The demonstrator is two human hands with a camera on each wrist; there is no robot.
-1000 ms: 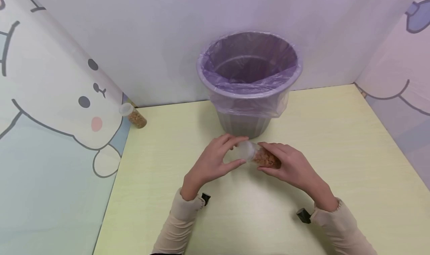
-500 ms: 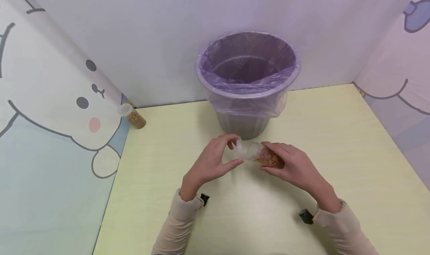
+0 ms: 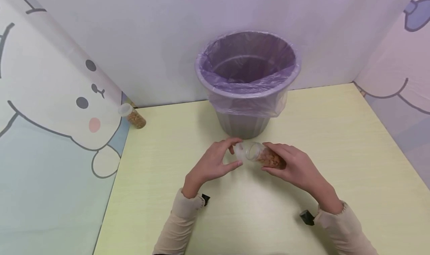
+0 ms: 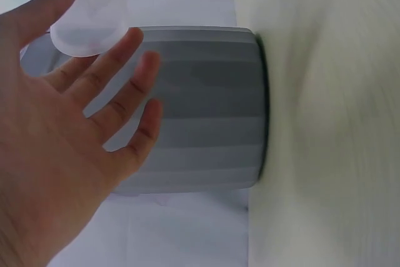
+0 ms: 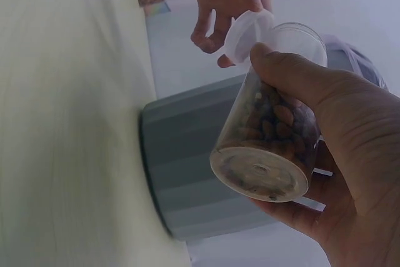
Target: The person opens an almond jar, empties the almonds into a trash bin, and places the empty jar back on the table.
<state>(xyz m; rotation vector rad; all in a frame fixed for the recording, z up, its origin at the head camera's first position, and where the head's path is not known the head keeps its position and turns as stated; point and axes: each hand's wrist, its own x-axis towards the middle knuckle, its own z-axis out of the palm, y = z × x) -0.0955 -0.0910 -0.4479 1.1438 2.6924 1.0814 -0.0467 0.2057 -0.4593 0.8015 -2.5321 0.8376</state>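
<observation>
In the head view my right hand (image 3: 295, 167) grips a clear plastic jar (image 3: 270, 158), partly filled with brown nuts that look like almonds (image 5: 283, 115). The jar is tilted, its uncovered mouth toward the left hand. My left hand (image 3: 213, 163) pinches a translucent white lid (image 3: 239, 151) by its rim, between thumb and fingers, just off the jar's mouth. Up close in the left wrist view, the lid (image 4: 90, 22) sits at the thumb tip while the other fingers spread loosely. The right wrist view shows the jar's round base (image 5: 259, 172) and the right thumb along its side.
A grey bin (image 3: 243, 124) with a purple-tinted liner (image 3: 252, 89) stands just beyond the hands, against the back wall. Another lidded jar of brown pieces (image 3: 136, 118) stands at the table's far left corner. Patterned curtains (image 3: 67, 117) flank the pale table (image 3: 161, 150).
The lid has come off the jar in the left hand, baring the jar's mouth. My right hand has shifted slightly to the right with the jar.
</observation>
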